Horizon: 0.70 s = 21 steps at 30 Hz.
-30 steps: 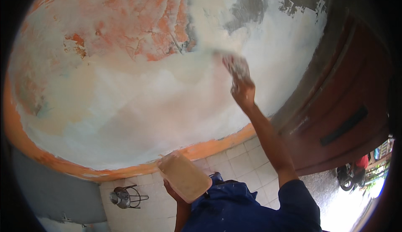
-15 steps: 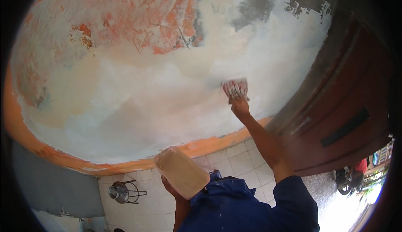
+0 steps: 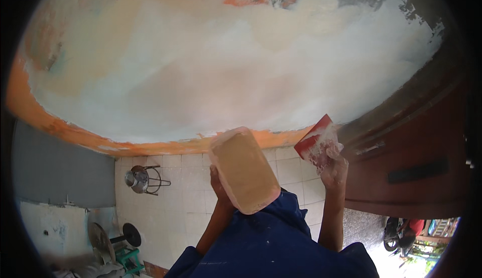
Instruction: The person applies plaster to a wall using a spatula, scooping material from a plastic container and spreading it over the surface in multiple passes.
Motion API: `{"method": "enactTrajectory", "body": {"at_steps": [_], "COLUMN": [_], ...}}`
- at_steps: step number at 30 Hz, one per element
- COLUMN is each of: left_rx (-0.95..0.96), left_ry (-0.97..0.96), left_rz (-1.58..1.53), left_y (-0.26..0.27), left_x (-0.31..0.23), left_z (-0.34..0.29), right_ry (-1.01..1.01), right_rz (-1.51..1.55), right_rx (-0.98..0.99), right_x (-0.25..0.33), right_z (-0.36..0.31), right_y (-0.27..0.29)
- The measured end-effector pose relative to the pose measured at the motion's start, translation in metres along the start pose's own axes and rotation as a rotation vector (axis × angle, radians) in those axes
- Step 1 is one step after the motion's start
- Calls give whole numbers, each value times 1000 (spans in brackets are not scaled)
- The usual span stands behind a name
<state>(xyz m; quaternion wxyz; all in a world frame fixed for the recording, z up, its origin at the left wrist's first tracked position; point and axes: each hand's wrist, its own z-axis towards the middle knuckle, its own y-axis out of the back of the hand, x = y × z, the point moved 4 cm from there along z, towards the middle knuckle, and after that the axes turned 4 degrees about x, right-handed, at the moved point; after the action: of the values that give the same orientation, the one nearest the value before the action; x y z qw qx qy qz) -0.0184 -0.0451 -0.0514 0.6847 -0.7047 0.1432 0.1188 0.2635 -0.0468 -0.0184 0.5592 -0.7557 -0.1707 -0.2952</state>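
Note:
My left hand (image 3: 218,185) grips the side of a rectangular tan plastic tub (image 3: 245,170) with a pale, smeared rim, held in front of my body. It is hard to tell how much, if anything, is inside. In my right hand (image 3: 334,170) is a red putty spreader (image 3: 319,140), its flat blade coated in part with white paste. The fingers are smeared with the same paste. Both tub and spreader are apart from the wall (image 3: 201,77), which carries a wide whitish coat over older orange and grey patches.
An orange band (image 3: 165,148) runs along the wall's foot above white floor tiles (image 3: 188,177). To the left stand a metal stool (image 3: 155,180) with a pot-like vessel and a standing fan (image 3: 103,235). A dark red door (image 3: 401,162) is at the right, and a motorbike (image 3: 394,233) beyond.
My right hand has come down off the wall with the spreader, toward the tub's right. The tub has turned slightly, and the view has tipped lower.

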Motion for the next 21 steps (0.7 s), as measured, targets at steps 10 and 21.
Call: {"method": "enactTrajectory", "body": {"at_steps": [10, 21], "left_rx": [-17, 237], "left_ry": [50, 75], "left_rz": [46, -219], "left_y": [15, -19], "left_x": [14, 9], "left_z": [-7, -7], "right_ry": [356, 102], "right_rz": [-1173, -1263], "right_rx": [333, 519], "right_x": [29, -45], "right_z": [-56, -64], "right_y": [-119, -139]}}
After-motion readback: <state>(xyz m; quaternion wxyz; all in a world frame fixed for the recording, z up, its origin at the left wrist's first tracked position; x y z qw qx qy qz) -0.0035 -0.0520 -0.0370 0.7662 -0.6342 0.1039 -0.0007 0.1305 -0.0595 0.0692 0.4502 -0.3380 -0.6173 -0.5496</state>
